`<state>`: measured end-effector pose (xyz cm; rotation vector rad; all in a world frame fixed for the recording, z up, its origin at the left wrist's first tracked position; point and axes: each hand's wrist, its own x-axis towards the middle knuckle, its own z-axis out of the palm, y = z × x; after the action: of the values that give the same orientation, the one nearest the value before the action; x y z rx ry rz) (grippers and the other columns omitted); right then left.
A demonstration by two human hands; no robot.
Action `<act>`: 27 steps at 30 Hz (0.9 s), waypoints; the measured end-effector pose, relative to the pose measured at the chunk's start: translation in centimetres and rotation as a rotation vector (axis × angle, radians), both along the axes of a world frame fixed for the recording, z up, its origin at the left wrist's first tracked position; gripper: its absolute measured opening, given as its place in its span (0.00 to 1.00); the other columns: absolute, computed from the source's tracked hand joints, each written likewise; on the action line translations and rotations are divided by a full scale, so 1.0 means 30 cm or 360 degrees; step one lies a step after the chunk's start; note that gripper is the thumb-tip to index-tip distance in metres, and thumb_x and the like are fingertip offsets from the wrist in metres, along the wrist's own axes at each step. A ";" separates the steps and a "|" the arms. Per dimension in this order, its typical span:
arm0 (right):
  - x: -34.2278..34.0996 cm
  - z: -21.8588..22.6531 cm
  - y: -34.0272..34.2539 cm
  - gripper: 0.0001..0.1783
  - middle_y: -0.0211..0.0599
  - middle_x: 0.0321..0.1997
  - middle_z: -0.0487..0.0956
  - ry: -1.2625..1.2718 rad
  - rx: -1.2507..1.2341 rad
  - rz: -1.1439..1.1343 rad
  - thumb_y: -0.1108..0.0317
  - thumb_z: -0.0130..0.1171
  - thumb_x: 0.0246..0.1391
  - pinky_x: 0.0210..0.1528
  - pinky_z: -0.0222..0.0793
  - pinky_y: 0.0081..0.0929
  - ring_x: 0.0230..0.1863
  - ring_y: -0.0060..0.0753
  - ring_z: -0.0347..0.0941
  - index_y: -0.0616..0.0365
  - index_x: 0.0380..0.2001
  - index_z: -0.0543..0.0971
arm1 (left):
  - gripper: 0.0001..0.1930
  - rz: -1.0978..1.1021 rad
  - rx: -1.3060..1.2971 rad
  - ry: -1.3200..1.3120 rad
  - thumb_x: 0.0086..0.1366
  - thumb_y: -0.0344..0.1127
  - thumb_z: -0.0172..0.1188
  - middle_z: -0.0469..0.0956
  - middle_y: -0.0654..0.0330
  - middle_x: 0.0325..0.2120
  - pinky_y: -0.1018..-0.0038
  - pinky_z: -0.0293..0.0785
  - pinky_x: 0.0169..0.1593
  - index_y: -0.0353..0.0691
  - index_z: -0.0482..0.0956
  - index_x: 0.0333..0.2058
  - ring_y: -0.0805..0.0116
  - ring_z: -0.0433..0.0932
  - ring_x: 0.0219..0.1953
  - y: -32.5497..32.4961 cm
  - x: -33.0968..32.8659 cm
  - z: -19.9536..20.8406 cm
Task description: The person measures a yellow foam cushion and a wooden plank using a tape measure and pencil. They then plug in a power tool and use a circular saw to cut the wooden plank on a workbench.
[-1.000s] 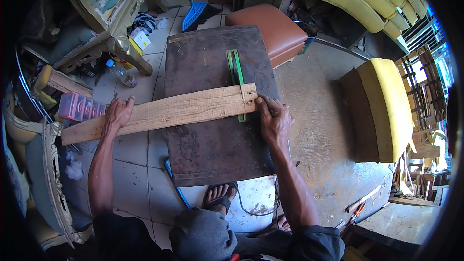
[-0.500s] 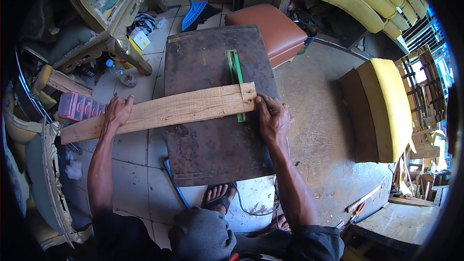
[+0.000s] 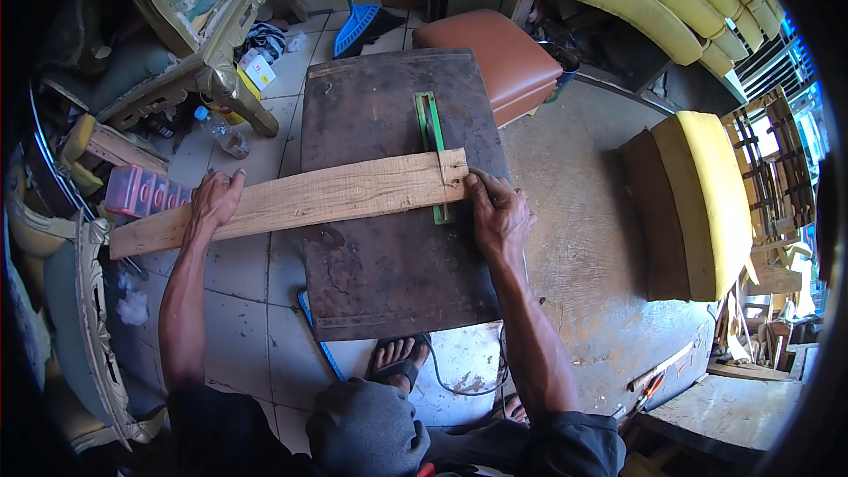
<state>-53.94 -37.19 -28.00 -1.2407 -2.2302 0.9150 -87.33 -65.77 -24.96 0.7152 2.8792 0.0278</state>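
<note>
A long pale wooden board [image 3: 344,190] lies across the dark, worn low table [image 3: 397,274], its left part jutting past the table's edge. My left hand [image 3: 216,200] grips that overhanging part, thumb on top. At the board's right end, my right hand [image 3: 501,212] pinches the corner, with some fingers curled and partly hidden. Beneath the board's right part lies a green slotted metal tool [image 3: 428,124], showing above and below the board; its exact kind is unclear.
Left stand a carved chair frame [image 3: 212,62], a plastic bottle [image 3: 223,132] and a pink-and-clear drawer box [image 3: 146,193]. Behind are a blue broom [image 3: 356,28] and a brown stool [image 3: 490,62]. A yellow cushioned piece [image 3: 702,203] stands right. A blue-edged strip [image 3: 318,336] lies beside the table.
Both hands keep their hold on the board, which has barely shifted. The view has moved very slightly.
</note>
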 end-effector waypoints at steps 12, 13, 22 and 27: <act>-0.016 -0.015 0.022 0.19 0.26 0.43 0.82 0.0034 -0.0078 0.0001 0.44 0.52 0.63 0.62 0.47 0.62 0.55 0.45 0.71 0.36 0.48 0.84 | 0.34 0.0012 0.0038 0.0053 0.68 0.58 0.40 0.80 0.37 0.40 0.51 0.69 0.55 0.28 0.81 0.33 0.39 0.77 0.48 0.022 0.008 0.013; -0.015 -0.019 0.028 0.19 0.26 0.45 0.82 0.0038 -0.0119 0.0001 0.44 0.53 0.63 0.63 0.46 0.63 0.57 0.47 0.70 0.36 0.48 0.84 | 0.34 0.0008 0.0038 0.0070 0.68 0.58 0.40 0.80 0.37 0.40 0.51 0.70 0.55 0.28 0.81 0.33 0.40 0.77 0.47 0.022 0.006 0.011; -0.020 -0.020 0.036 0.20 0.27 0.50 0.82 -0.0025 -0.0169 0.0020 0.43 0.52 0.63 0.66 0.42 0.66 0.63 0.55 0.67 0.35 0.50 0.83 | 0.33 0.0006 0.0065 0.0081 0.67 0.58 0.42 0.80 0.35 0.38 0.51 0.72 0.52 0.28 0.81 0.33 0.37 0.79 0.43 0.025 -0.022 0.003; -0.030 -0.018 0.039 0.20 0.27 0.50 0.82 -0.0003 -0.0193 0.0011 0.43 0.52 0.63 0.66 0.42 0.66 0.63 0.53 0.68 0.35 0.50 0.83 | 0.33 -0.0017 0.0132 0.0205 0.67 0.58 0.41 0.80 0.35 0.37 0.50 0.72 0.51 0.29 0.81 0.30 0.37 0.79 0.43 -0.013 -0.053 -0.053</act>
<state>-54.84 -36.03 -28.55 -1.2881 -2.2101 1.0658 -88.93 -66.17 -26.54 0.7746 3.0118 0.1042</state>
